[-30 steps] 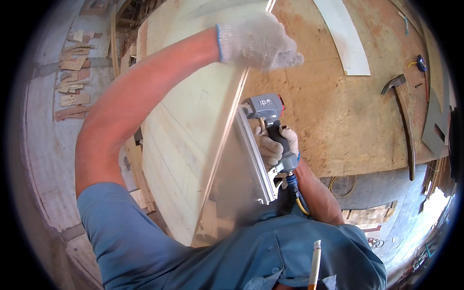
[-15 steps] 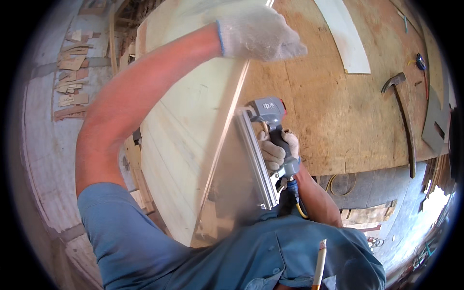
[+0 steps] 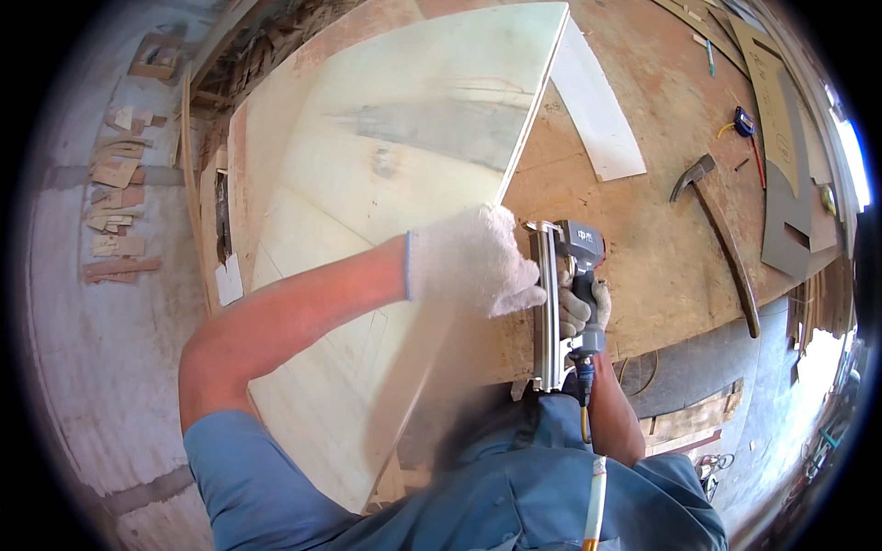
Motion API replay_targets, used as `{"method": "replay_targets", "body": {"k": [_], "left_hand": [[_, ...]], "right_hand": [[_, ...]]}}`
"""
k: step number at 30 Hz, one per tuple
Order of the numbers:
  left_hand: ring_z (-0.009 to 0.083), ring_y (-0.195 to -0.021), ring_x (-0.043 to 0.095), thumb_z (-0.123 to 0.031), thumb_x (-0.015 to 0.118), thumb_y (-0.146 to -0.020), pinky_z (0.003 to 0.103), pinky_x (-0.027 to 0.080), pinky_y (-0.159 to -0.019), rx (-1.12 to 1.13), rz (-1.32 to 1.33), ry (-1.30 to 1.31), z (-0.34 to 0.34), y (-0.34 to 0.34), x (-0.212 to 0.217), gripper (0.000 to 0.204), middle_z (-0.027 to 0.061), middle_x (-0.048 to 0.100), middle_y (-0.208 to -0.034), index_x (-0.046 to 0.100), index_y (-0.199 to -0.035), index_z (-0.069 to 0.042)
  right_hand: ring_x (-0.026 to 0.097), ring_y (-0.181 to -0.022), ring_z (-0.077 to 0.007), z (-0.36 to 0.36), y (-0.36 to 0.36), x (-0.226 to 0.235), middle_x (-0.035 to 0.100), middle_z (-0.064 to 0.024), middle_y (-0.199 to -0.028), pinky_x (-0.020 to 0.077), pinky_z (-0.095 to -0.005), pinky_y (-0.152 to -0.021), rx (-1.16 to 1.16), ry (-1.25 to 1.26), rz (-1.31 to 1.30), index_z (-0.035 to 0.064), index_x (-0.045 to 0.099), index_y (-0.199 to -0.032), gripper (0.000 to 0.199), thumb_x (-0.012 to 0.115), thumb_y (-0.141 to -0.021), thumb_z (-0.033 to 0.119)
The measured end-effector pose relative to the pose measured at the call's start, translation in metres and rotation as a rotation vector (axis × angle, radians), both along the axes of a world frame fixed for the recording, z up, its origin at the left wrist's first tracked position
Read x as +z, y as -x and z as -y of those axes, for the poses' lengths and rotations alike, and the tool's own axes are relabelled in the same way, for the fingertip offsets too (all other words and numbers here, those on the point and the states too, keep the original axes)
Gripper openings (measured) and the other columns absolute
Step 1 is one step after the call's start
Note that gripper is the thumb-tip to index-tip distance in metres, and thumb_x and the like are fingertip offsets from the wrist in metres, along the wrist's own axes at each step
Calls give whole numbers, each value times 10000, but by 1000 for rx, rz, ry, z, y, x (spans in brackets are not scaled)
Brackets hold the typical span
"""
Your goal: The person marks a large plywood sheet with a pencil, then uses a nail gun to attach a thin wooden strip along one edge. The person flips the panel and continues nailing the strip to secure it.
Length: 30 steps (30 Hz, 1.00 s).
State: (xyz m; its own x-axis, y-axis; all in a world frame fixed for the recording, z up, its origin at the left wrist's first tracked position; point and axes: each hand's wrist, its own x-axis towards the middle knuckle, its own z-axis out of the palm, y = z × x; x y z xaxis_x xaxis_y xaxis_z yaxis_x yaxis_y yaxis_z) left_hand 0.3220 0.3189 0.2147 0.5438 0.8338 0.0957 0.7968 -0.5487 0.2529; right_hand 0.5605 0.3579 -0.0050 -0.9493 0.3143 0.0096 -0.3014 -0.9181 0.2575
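In my right hand [image 3: 576, 310], which wears a pale glove, a grey and black pneumatic nail gun [image 3: 582, 241] is held by its handle, its long silver magazine towards my left. A hose fitting hangs from the handle's lower end. My gloved left hand [image 3: 473, 260] is at the right edge of a large pale board [image 3: 404, 174], just left of the magazine. Its fingers are curled past that edge; what they hold, if anything, is hidden. The board lies slantwise over the brown wooden worktable [image 3: 643, 266].
A white curved strip [image 3: 602, 124] lies partly behind the board's edge. On the right are a claw hammer [image 3: 721, 234], a blue tape measure [image 3: 743, 121] and grey-brown templates [image 3: 781, 165]. Wood offcuts [image 3: 118, 174] lie on the floor at left. A pale stick-like object [image 3: 596, 500] shows at my chest.
My left hand has come down and nearer along the board's edge, towards the nail gun. The board's edge now overlaps the white strip. The nail gun stands more upright in view. The view has shifted.
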Motion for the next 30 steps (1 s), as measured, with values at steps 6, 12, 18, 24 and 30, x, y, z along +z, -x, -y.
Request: {"method": "replay_targets", "body": {"k": [6, 12, 18, 24, 30], "left_hand": [[272, -435, 486, -267, 635, -897, 409, 389, -495, -19, -65, 27, 3, -6, -13, 341, 35, 467, -513, 501, -594, -181], [253, -466, 523, -248, 629, -862, 403, 401, -506, 16, -73, 56, 5, -9, -15, 285, 17, 511, -542, 533, -600, -193], [245, -497, 584, -200, 614, -795, 417, 460, -558, -30, -214, 135, -4, -25, -39, 177, 35, 619, -601, 609, -619, -185], [251, -696, 641, -206, 614, -827, 376, 502, -652, 285, 123, -29, 27, -52, -32, 123, 74, 666, -772, 639, -752, -112], [232, -897, 687, -349, 511, -1071, 391, 543, -839, 1505, 1351, 640, 215, -159, -136, 379, 105, 702, -948, 650, -1116, 1]], "right_hand": [[378, -437, -99, -40, 14, -4, 465, 27, -614, 340, -267, -410, -19, -61, -14, -30, 590, -1208, 550, 590, -994, 476], [425, -431, -103, -74, 7, -6, 482, 22, -601, 342, -269, -377, -160, -206, 300, -45, 583, -1166, 539, 607, -981, 461], [394, -482, -107, -84, 1, 1, 436, 33, -619, 363, -289, -477, -59, -120, 29, -46, 521, -1266, 565, 598, -996, 445], [394, -511, -136, -94, -55, 12, 434, -15, -629, 342, -326, -475, -47, -319, 299, -38, 544, -1303, 565, 585, -997, 435], [366, -532, -128, -89, -98, 9, 410, 2, -624, 304, -310, -521, 19, -322, 359, -24, 538, -1320, 561, 581, -999, 434]]}}
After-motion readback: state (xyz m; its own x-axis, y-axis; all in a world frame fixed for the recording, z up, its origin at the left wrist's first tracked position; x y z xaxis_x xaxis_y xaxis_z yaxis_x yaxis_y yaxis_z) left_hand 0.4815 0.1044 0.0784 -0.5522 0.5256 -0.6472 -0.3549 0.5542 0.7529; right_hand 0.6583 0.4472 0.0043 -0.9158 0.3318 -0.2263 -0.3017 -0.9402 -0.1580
